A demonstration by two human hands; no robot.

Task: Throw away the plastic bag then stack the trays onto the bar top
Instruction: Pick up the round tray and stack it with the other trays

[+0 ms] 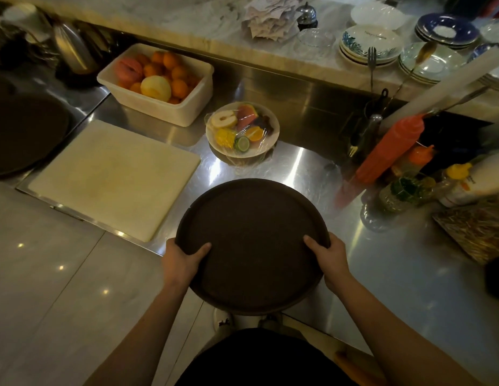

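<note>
A round dark brown tray (252, 240) is held level in front of me, over the front edge of the steel counter (396, 274). My left hand (181, 260) grips its left rim with the thumb on top. On the opposite rim my right hand (330, 259) holds it the same way. A second dark round tray (22, 132) lies at the far left, in the sink area. The marble bar top (187, 20) runs along the back, above the counter. No plastic bag is in view.
A white cutting board (114, 174) lies left of the held tray. Behind it stand a tub of oranges (156, 82) and a wrapped fruit plate (242, 129). Sauce bottles (390, 146) and jars crowd the right. Stacked plates (368, 44), crumpled papers (267, 18) and a bell (306, 12) sit on the bar top.
</note>
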